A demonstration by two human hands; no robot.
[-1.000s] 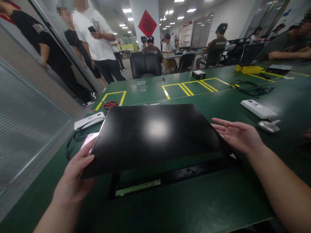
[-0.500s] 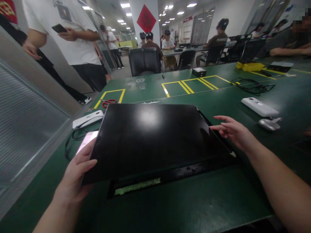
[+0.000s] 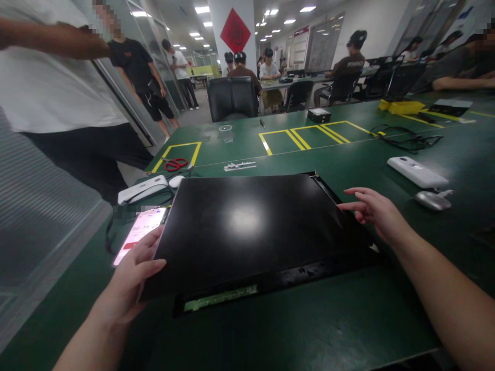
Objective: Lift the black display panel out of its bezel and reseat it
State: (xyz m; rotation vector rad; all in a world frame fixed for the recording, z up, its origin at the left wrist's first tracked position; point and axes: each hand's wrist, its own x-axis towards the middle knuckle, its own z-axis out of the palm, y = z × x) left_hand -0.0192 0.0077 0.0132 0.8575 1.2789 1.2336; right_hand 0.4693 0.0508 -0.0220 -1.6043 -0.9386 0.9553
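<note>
A thin black display panel (image 3: 240, 226) lies tilted over a black frame (image 3: 286, 278) on the green table. My left hand (image 3: 131, 273) grips the panel's near left edge, thumb on top and fingers beneath, holding that side raised. At the panel's right edge is my right hand (image 3: 373, 214), its fingers partly stretched and the index fingertip at the rim; nothing is held in it. A green strip (image 3: 220, 299) shows on the frame's near left part. The panel hides most of the frame.
A lit phone (image 3: 141, 234), a white device (image 3: 142, 189) with cables and red scissors (image 3: 176, 164) lie left. A clear cup (image 3: 226, 134) stands farther back. To the right are a white power bank-like block (image 3: 417, 172) and a silver mouse-shaped object (image 3: 433, 200). A person (image 3: 58, 87) stands at left.
The panel's left side has lowered and shifted slightly right with my left hand, uncovering more of the phone. My right hand stays nearly still. The person at left has come closer.
</note>
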